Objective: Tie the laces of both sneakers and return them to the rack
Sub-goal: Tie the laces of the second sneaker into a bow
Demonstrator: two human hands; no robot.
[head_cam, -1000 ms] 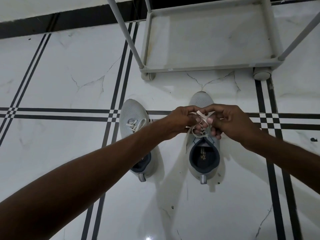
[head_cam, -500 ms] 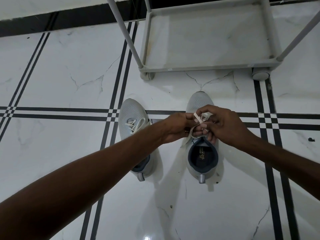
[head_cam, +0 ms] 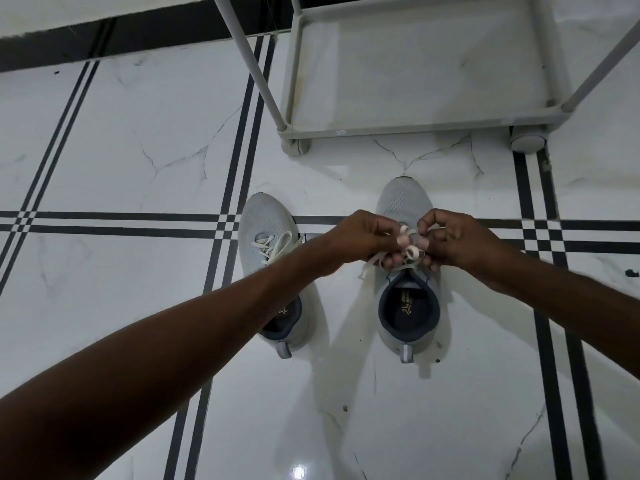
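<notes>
Two light grey sneakers stand side by side on the tiled floor, toes pointing toward the rack. The left sneaker has its cream laces lying in a loose bunch on its tongue; my left forearm crosses its heel. Over the right sneaker, my left hand and my right hand meet, each pinching a part of its cream laces, which loop between my fingertips. One lace end hangs down on the left side of the shoe.
The grey rack stands just beyond the sneakers, its bottom shelf bare, on round feet, with slanted tubes rising at left and right. White marble floor with dark stripes all round. A dark skirting band runs along the far wall.
My hands have drawn slightly apart and lower over the right sneaker, and the lace now forms small loops between my fingertips. The left sneaker has not moved.
</notes>
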